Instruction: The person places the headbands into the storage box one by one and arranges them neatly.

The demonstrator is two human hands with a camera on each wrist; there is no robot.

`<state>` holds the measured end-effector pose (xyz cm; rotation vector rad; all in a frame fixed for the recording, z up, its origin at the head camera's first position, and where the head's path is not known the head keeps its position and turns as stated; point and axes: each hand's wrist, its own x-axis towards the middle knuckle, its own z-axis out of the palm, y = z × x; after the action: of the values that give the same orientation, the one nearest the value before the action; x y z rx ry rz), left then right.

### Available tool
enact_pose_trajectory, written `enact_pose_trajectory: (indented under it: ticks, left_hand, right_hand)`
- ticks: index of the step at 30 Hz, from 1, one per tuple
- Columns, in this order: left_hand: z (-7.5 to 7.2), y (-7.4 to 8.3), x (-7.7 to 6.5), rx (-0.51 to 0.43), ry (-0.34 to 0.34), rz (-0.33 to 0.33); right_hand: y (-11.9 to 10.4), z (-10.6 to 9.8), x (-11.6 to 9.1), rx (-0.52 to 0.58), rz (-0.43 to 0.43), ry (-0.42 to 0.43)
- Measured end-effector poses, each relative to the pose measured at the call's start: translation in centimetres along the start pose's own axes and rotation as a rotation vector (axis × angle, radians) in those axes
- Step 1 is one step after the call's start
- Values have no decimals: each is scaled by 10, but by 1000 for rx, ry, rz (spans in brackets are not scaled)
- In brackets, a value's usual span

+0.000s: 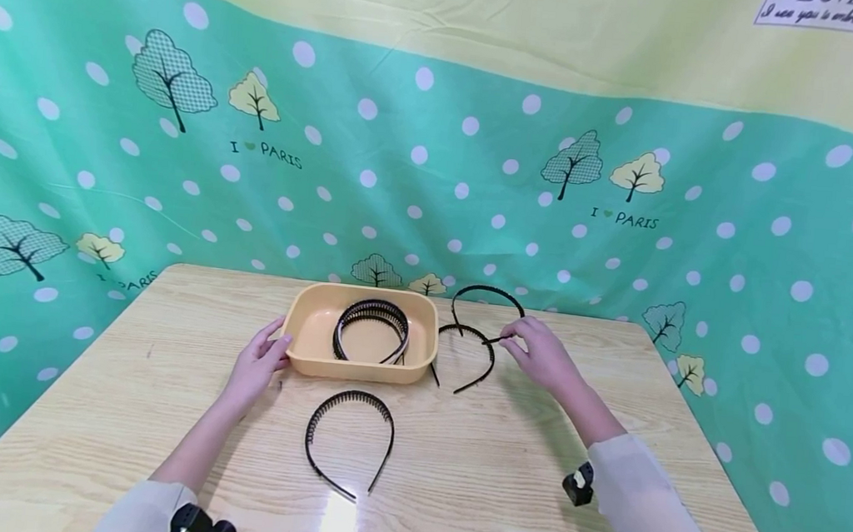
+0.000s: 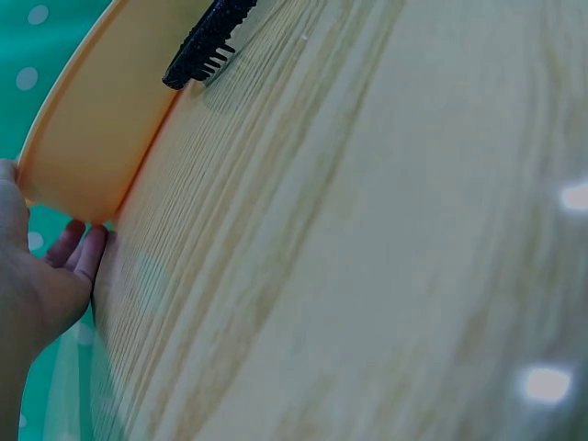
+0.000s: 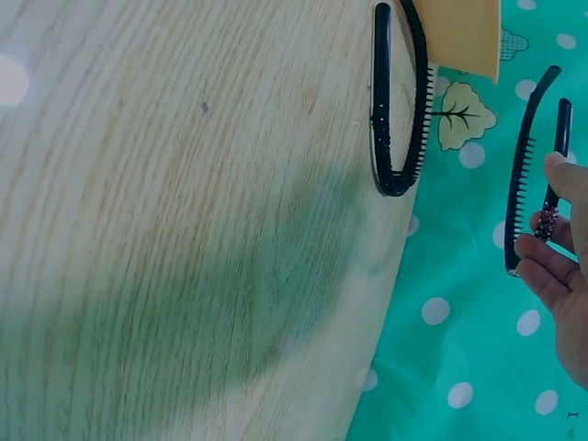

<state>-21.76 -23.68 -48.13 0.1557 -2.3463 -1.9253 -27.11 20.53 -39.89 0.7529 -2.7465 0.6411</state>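
My left hand (image 1: 257, 361) grips the left end of a pale orange plastic tray (image 1: 358, 371), thumb near the rim and fingers low against the end. Several black headbands (image 1: 347, 318) with comb teeth lie in it. At the tray's right, my right hand (image 1: 540, 354) pinches one end of a black toothed headband (image 1: 491, 289), raised off the table; the right wrist view shows beads near the fingertips. Another black headband (image 1: 493, 359) lies on the table below it, partly behind the tray. A further headband (image 1: 352, 394) lies in front of the tray, its ends toward me.
The wood-grain table (image 1: 454, 485) ends just behind the tray. A green and yellow dotted cloth (image 1: 434, 175) with printed trees hangs around its back and sides. Light glares on the table's front. A black wrist camera (image 1: 579, 484) sits at the right sleeve.
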Motion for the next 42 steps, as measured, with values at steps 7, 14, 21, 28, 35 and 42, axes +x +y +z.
enact_pose_trajectory:
  ticks: [7,14,21,28,35,42]
  left_hand:
    - [0,0,-1,-1,-1,-6]
    - [-1,1,-2,4,-4,0]
    - [-1,0,-2,7,-6,4]
    - [0,-1,-2,-7,-3,4]
    - [0,-2,-1,0,-1,3]
    - [-1,-1,-1,4,1,-4]
  right_hand:
    - [-5,0,1,-1,-13,13]
    - [-10,3,5,-10,-30,7]
    - [-16,6,8,0,-34,5]
    - [-24,10,9,2,-70,17]
    - [-29,13,12,5,-111,47]
    - [-33,21,14,-5,-109,36]
